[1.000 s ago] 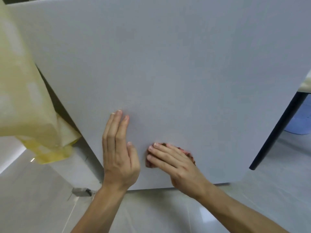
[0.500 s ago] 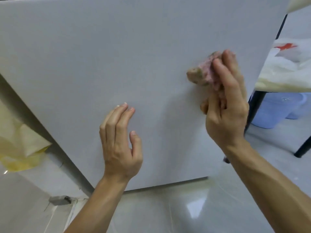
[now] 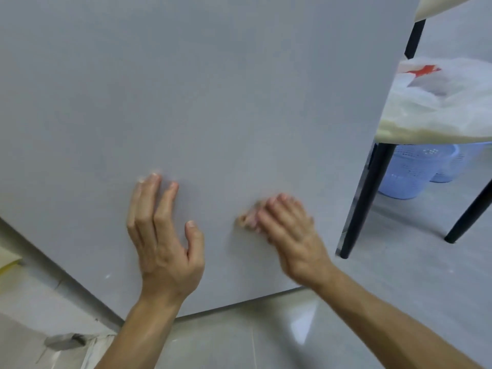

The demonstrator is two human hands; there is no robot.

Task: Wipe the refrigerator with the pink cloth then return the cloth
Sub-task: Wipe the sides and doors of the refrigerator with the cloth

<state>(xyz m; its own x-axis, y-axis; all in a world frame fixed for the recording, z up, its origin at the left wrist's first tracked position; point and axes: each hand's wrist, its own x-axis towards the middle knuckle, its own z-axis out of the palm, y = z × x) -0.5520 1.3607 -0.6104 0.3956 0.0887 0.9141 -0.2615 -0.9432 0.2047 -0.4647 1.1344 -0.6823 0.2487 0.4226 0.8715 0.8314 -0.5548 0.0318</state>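
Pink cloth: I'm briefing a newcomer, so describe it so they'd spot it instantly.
Start at the large grey refrigerator filling the view. Low on it, the right hand presses a small crumpled pink cloth against the surface; the left hand alongside holds nothing.

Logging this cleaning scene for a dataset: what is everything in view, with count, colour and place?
refrigerator: one, grey, fills most of the view
pink cloth: one, pink, on the refrigerator under the right hand
legs: two, black, right of the refrigerator
plastic bag: one, white with red mark, on a cream surface above the legs
floor: one, pale, glossy, below
baskets: two, pale blue, on the floor behind the legs
yellow item: one, left edge, cut off
left hand: one, fingers straight, touching the refrigerator
right hand: one, pressing the cloth on the refrigerator
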